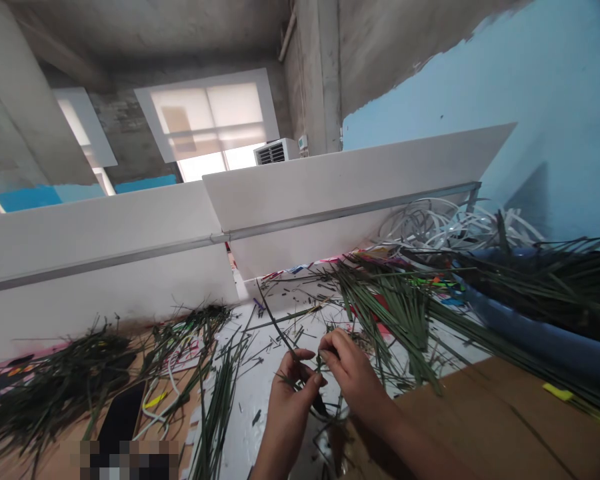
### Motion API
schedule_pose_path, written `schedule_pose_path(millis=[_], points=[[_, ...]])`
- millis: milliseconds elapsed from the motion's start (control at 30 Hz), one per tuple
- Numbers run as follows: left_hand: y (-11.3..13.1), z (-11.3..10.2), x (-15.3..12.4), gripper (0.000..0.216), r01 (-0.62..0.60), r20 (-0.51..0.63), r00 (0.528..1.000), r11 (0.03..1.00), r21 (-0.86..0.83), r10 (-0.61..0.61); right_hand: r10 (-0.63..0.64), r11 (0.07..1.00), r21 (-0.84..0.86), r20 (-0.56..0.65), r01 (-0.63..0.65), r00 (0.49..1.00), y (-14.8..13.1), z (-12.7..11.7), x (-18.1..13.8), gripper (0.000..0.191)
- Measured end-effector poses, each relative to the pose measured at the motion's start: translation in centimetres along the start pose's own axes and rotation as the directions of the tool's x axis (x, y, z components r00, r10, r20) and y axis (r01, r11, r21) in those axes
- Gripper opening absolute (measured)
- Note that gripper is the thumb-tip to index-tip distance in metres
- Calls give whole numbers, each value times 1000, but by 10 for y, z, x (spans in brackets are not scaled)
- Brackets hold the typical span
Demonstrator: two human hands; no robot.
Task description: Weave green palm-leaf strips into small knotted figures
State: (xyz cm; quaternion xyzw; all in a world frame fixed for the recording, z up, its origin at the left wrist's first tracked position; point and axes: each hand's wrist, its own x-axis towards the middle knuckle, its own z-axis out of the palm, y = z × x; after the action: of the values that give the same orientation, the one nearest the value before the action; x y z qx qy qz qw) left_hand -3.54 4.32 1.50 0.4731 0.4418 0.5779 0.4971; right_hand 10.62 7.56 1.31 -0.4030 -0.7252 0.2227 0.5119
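Observation:
My left hand (291, 393) and my right hand (350, 373) meet low in the middle of the view, both pinching thin green strips (300, 363). One long strip (275, 320) rises from my left fingers up and to the left. My right fingertips press on the same small bundle where it touches my left thumb. A loose fan of green strips (395, 313) lies just right of my hands on the white tabletop (260, 400).
A heap of dark green strips (70, 380) covers the left side, over cardboard and white cords. A blue tub (530, 320) full of strips stands at the right, with white bands (445, 227) behind it. A brown cardboard sheet (505, 420) lies at lower right. White partition boards (330, 193) close the back.

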Motion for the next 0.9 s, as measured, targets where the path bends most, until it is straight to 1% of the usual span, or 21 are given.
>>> schedule_pose_path(millis=[100,200,333,400,467,567,633,700,767,833,900], points=[[0,0,1,36,34,7,999,999,-3,-34,6,1000,13,-3,-6,1000,0,0,-1,13],[-2,0,2,32,67,8,998,998,-14,-67,28,995,91,0,-28,1000,3,2,0,13],[-3,-1,2,25,53,-64,996,998,-23,-55,151,956,253,19,-151,988,10,3,3,15],[-3,0,3,24,58,-89,994,998,-24,-60,206,933,297,28,-205,978,11,3,4,16],[-4,0,3,22,55,-102,993,998,-20,-57,237,929,281,52,-242,970,11,3,5,17],[-4,1,3,21,10,-124,992,1000,-13,-11,247,945,202,76,-258,966,7,4,3,21],[-3,2,3,22,0,-107,994,1000,-24,-3,257,935,234,80,-268,963,6,5,3,20],[-1,2,1,25,35,-65,997,998,-49,-38,294,884,348,108,-313,950,5,5,4,19],[1,1,-1,28,84,-41,995,994,-71,-88,337,813,450,156,-371,928,6,4,5,24],[3,0,-3,29,109,-49,992,991,-78,-113,364,763,496,201,-415,910,7,3,6,28],[4,-1,-4,30,114,-50,992,991,-76,-118,372,736,516,232,-438,899,7,2,7,30]])
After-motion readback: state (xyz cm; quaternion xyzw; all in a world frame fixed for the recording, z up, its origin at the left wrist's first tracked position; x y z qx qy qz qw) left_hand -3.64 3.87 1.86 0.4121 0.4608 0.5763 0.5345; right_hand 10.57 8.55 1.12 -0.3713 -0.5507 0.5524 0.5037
